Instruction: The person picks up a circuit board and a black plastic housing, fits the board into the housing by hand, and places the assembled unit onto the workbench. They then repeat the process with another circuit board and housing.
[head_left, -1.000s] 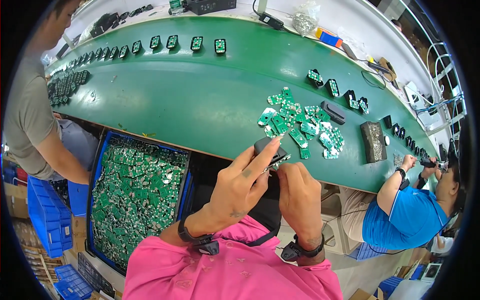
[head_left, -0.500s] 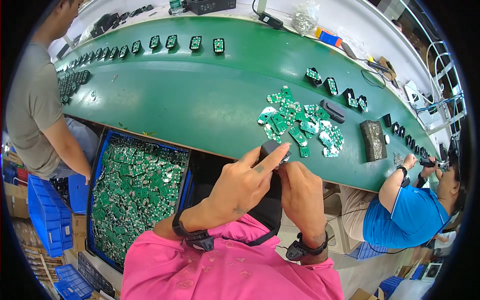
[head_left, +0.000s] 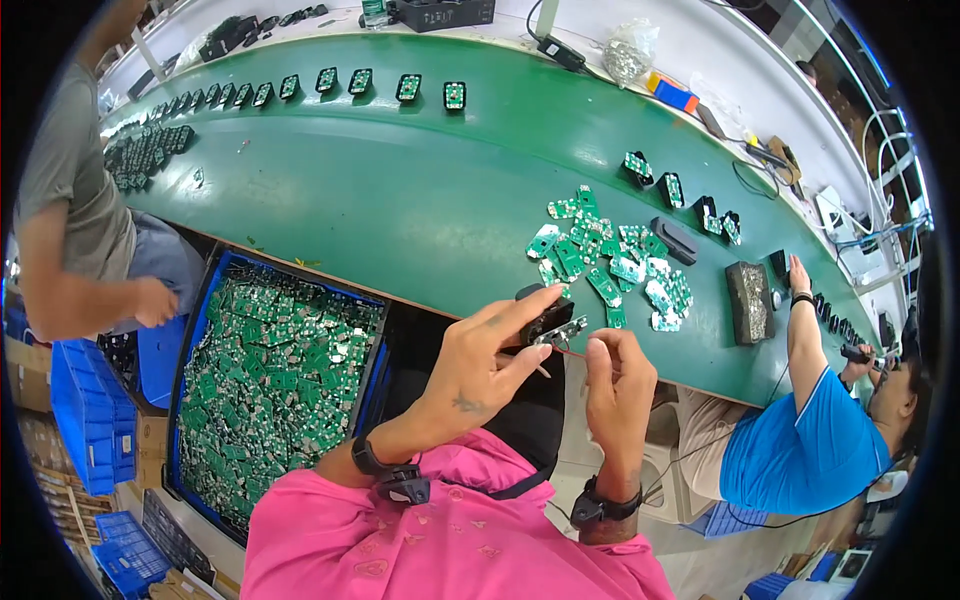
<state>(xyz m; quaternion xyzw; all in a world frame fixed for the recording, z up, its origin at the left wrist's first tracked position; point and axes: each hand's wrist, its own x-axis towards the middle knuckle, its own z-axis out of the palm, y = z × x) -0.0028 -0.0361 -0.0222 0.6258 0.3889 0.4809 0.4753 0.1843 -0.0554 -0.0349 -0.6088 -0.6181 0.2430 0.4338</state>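
My left hand (head_left: 478,358) is closed round a small black plastic case (head_left: 548,318) held just off the table's near edge. A small circuit board (head_left: 568,331) sticks out of the case on its right side, tilted. My right hand (head_left: 618,378) is closed in a pinch beside it. A thin reddish wire (head_left: 570,352) runs from the board to these fingertips. Just beyond my hands, a loose pile of green circuit boards (head_left: 605,286) lies on the green table (head_left: 400,190). A dark grey case (head_left: 674,240) rests at the pile's right edge.
Black cases with boards (head_left: 409,88) form a row along the far left; more cases (head_left: 672,190) stand at right. A dark block (head_left: 750,302) sits near a co-worker in blue (head_left: 800,440). Below left is a bin of boards (head_left: 270,390); another person (head_left: 75,180) stands beyond it.
The case has turned in my left hand, and the board and wire now show. My right hand has drawn slightly away to the right. The co-worker in blue has stretched an arm toward the cases.
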